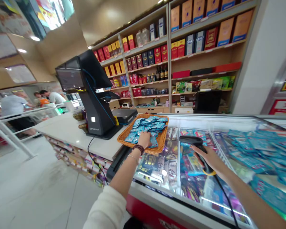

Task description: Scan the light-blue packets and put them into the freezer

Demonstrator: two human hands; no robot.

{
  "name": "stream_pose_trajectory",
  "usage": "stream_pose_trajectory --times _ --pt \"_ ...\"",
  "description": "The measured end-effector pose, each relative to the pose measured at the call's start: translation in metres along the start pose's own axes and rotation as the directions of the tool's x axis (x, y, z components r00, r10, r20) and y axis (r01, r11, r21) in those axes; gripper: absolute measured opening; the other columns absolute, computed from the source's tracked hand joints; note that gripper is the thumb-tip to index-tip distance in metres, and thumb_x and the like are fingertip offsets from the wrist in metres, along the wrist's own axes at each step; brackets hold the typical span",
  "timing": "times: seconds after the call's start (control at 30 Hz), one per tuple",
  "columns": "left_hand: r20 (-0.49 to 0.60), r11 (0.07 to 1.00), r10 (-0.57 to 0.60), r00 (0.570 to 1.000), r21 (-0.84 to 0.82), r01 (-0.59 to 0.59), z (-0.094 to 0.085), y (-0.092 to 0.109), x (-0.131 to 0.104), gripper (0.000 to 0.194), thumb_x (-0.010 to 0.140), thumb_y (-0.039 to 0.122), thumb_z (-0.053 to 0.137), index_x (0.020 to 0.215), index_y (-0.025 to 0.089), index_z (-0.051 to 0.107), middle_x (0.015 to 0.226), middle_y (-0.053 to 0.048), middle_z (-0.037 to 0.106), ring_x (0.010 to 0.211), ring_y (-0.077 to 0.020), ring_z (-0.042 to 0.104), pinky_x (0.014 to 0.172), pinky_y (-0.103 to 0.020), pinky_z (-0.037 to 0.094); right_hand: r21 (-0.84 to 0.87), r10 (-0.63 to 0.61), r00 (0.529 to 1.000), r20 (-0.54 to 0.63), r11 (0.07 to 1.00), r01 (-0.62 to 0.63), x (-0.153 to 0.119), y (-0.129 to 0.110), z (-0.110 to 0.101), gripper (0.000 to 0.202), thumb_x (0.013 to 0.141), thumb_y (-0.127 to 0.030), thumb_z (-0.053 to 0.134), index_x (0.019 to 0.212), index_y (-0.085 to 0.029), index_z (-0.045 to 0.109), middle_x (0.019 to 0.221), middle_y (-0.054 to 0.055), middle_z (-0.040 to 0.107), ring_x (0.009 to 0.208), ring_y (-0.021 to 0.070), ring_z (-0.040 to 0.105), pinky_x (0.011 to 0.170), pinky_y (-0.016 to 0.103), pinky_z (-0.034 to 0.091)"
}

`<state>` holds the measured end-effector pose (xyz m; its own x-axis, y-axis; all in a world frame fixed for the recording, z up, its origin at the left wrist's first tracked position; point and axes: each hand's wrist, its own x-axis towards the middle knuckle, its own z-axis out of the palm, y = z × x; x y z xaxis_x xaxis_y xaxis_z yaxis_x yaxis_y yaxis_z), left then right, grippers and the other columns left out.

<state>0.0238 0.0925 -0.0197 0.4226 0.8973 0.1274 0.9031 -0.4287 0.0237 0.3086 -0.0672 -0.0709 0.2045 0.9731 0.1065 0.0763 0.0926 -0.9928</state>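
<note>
A woven tan basket [162, 141] holds a heap of small blue packets [154, 122]. My left hand [145, 139], with a beaded bracelet at the wrist, reaches into its near side. Its fingers curl down around a blue packet, and the fingertips are hidden. My right hand [206, 155] is wrapped round the handle of a black barcode scanner [192, 140], whose head points left over the glass-topped freezer [178, 194]. The scanner's cord hangs down toward the bottom edge.
A black checkout terminal [95, 108] stands on the white counter [62, 127] beside a dark flat box [125, 116]. Many blue packages [259, 149] are at the right. Shelves [147, 66] of boxed goods line the back. People [14, 105] stand beyond a white railing [11, 140].
</note>
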Motion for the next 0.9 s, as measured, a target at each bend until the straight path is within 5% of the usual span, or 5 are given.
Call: stream_pose_trajectory --times 0.27,0.4,0.5,0.7,0.9 --pt "-0.260 0.924 -0.110 0.959 -0.382 0.002 -0.011 0.022 -0.012 0.044 0.079 0.010 0.075 0.118 0.022 0.060 0.101 -0.007 0.074 0.097 -0.0252 0.071 0.084 -0.031 0.049 0.042 0.024 0.999 -0.047 0.999 -0.022 -0.010 -0.004 -0.005 0.060 0.063 -0.075 0.081 0.064 -0.022 0.054 0.052 -0.004 0.058 0.030 0.0086 0.046 0.033 0.024 0.033" --pt "-0.374 0.553 -0.229 0.899 -0.810 -0.196 -0.010 0.069 -0.017 0.040 0.075 0.019 0.082 0.110 0.019 0.062 0.090 -0.004 0.075 0.083 -0.0206 0.071 0.076 -0.028 0.053 0.040 0.010 0.998 -0.069 0.999 -0.008 -0.010 -0.003 -0.005 0.060 0.062 -0.077 0.080 0.067 -0.023 0.054 0.053 -0.004 0.059 0.030 0.0099 0.047 0.032 0.025 0.033" --pt "-0.347 0.323 -0.143 0.927 -0.902 -0.288 0.007 0.108 -0.020 0.022 0.082 0.025 0.075 0.101 0.019 0.066 0.093 -0.006 0.077 0.086 -0.0200 0.072 0.078 -0.029 0.056 0.044 -0.005 0.995 -0.098 0.999 0.009 -0.010 -0.002 -0.007 0.056 0.064 -0.073 0.080 0.067 -0.024 0.053 0.051 -0.004 0.057 0.031 0.0108 0.047 0.033 0.026 0.034" --pt "-0.358 0.454 -0.174 0.917 -0.856 -0.248 0.055 0.152 -0.017 0.016 0.090 0.027 0.065 0.103 0.019 0.067 0.096 -0.006 0.073 0.093 -0.0219 0.068 0.091 -0.035 0.054 0.081 0.048 0.983 -0.177 0.996 -0.034 -0.008 0.004 -0.014 0.053 0.067 -0.070 0.079 0.065 -0.024 0.054 0.051 -0.004 0.056 0.033 0.0109 0.047 0.034 0.026 0.035" --pt "-0.193 0.214 -0.247 0.950 -0.967 -0.141 0.091 0.154 -0.005 0.028 0.086 0.019 0.068 0.115 0.020 0.065 0.096 -0.005 0.072 0.095 -0.0200 0.068 0.095 -0.037 0.056 -0.020 -0.005 0.989 -0.148 1.000 0.002 -0.012 0.003 -0.012 0.050 0.076 -0.066 0.075 0.059 -0.022 0.057 0.044 -0.003 0.055 0.033 0.0115 0.047 0.038 0.026 0.037"
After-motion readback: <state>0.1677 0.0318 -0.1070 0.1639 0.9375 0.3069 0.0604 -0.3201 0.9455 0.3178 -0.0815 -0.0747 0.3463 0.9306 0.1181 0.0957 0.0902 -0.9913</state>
